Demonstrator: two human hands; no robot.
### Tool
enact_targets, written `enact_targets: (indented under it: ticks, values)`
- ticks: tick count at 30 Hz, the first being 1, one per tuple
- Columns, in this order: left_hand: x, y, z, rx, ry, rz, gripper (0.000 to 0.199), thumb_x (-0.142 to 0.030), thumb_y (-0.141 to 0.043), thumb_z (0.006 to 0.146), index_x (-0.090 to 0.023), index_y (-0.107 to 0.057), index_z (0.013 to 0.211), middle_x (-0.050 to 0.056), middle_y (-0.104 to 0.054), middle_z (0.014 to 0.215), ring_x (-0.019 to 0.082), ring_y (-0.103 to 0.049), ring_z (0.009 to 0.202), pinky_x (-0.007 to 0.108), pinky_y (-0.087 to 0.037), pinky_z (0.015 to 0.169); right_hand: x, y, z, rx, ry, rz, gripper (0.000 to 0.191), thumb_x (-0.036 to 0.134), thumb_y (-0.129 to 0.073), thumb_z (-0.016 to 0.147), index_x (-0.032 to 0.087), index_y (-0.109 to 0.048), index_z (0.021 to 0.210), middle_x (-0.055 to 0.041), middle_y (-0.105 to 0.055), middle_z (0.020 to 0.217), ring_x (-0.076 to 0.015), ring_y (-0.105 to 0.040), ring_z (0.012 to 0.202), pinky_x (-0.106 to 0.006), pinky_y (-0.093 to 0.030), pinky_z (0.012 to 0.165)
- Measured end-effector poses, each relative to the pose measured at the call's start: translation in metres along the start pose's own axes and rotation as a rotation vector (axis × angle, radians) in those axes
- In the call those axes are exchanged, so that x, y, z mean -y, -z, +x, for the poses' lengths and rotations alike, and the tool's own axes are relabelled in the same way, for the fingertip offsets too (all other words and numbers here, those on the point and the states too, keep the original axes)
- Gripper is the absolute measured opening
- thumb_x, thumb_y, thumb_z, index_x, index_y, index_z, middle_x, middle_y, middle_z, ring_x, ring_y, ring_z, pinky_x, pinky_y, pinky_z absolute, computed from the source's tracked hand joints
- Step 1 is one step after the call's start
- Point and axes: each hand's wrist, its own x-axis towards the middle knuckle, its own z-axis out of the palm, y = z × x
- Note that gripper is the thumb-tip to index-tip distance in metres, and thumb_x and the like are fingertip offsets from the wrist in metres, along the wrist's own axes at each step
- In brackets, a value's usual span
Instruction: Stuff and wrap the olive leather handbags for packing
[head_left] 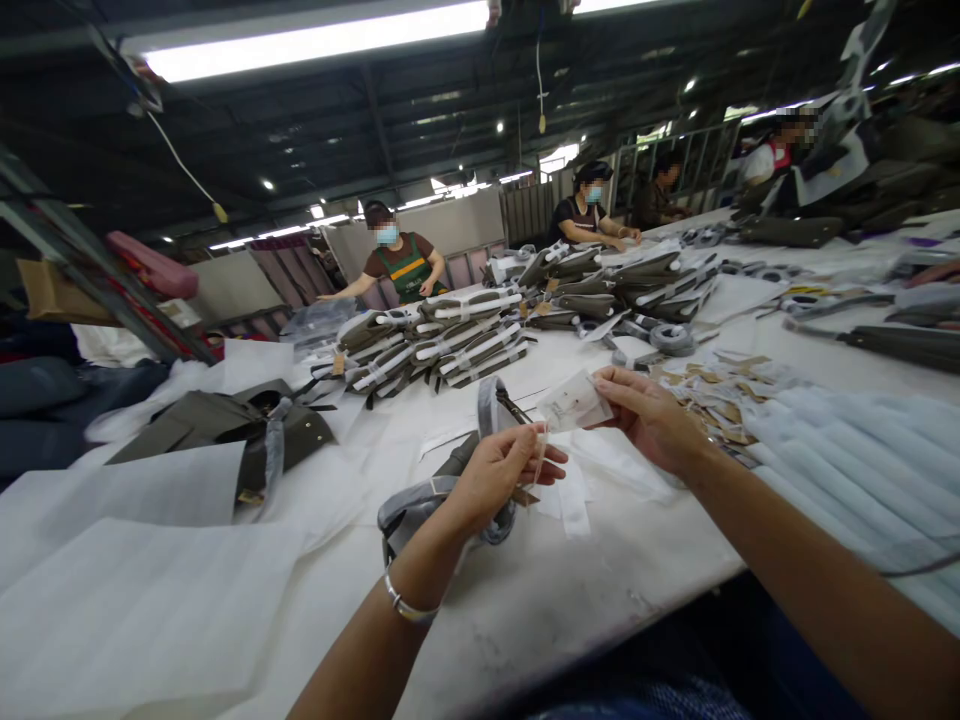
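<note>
My right hand (654, 418) pinches a small translucent packet (576, 402) by its right edge, with small dark marks on it. Close to the packet's left end, my left hand (504, 468) has thumb and forefinger pressed together on a thin clear strand (541, 452), its other fingers stretched out. Beneath and behind my left hand lies a dark olive bag (459, 458), partly hidden, with a grey-wrapped strap (409, 500) and a wrapped handle (489, 402) standing up. A brown tag (525, 496) shows below my left fingers.
Left on the table (600, 590) lie another olive bag (217, 425) and white foam sheets (142, 600). Stacked bags (450, 340) stand behind. At right are a heap of brown tags (724, 400) and pale blue-white padded sheets (862, 460). Several co-workers, including one person (409, 265), are across the table.
</note>
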Motion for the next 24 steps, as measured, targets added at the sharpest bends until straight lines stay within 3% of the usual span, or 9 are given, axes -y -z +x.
enact_targets:
  ticks: [3, 9, 13, 17, 20, 24]
  values:
    - [-0.003, -0.003, 0.002, -0.003, 0.004, -0.023, 0.052, -0.061, -0.066, 0.083, -0.012, -0.070, 0.102, 0.012, -0.073, 0.093, 0.018, -0.069, 0.079, 0.034, -0.055, 0.080, 0.000, -0.003, -0.002, -0.011, 0.013, -0.018, 0.022, 0.039, -0.072, 0.084, 0.021, -0.061, 0.086, 0.0007, -0.067, 0.080, -0.0124, -0.065, 0.074, -0.023, -0.058, 0.067]
    - [-0.005, -0.009, 0.007, -0.056, -0.015, 0.027, 0.044, -0.050, -0.077, 0.077, -0.012, -0.072, 0.100, 0.014, -0.074, 0.099, 0.021, -0.071, 0.082, 0.034, -0.056, 0.076, 0.002, -0.003, -0.005, -0.052, 0.010, -0.054, 0.028, 0.044, -0.075, 0.080, 0.021, -0.061, 0.085, 0.0012, -0.067, 0.080, -0.0131, -0.066, 0.072, -0.024, -0.058, 0.065]
    - [0.001, -0.007, 0.011, -0.125, -0.132, 0.212, 0.040, -0.051, -0.068, 0.085, -0.014, -0.075, 0.099, 0.013, -0.074, 0.102, 0.024, -0.071, 0.087, 0.035, -0.056, 0.076, 0.000, -0.003, -0.008, -0.057, 0.028, -0.055, 0.029, 0.044, -0.076, 0.079, 0.021, -0.060, 0.086, 0.0014, -0.067, 0.081, -0.0136, -0.067, 0.073, -0.025, -0.059, 0.066]
    - [0.000, 0.001, 0.009, -0.220, -0.256, 0.370, 0.031, -0.045, -0.066, 0.087, -0.017, -0.076, 0.096, 0.008, -0.074, 0.096, 0.023, -0.067, 0.094, 0.035, -0.052, 0.086, -0.002, 0.000, -0.011, -0.091, 0.070, -0.058, 0.029, 0.044, -0.076, 0.079, 0.020, -0.061, 0.086, 0.0019, -0.066, 0.078, -0.0124, -0.066, 0.069, -0.025, -0.059, 0.067]
    - [-0.008, 0.007, 0.003, -0.202, -0.298, 0.279, 0.028, -0.043, -0.061, 0.091, -0.016, -0.071, 0.087, 0.005, -0.070, 0.082, 0.019, -0.066, 0.086, 0.033, -0.050, 0.088, -0.006, 0.006, -0.013, -0.141, 0.092, -0.080, 0.031, 0.045, -0.077, 0.078, 0.020, -0.061, 0.088, 0.0019, -0.065, 0.078, -0.0118, -0.065, 0.067, -0.025, -0.060, 0.067]
    - [-0.017, 0.012, -0.004, -0.194, -0.257, -0.052, 0.026, -0.042, -0.067, 0.088, -0.017, -0.064, 0.084, -0.006, -0.047, 0.059, 0.010, -0.054, 0.058, 0.029, -0.052, 0.077, -0.015, 0.015, -0.017, -0.219, 0.086, -0.084, 0.034, 0.047, -0.079, 0.076, 0.020, -0.062, 0.085, 0.0012, -0.065, 0.077, -0.0121, -0.064, 0.067, -0.025, -0.060, 0.066]
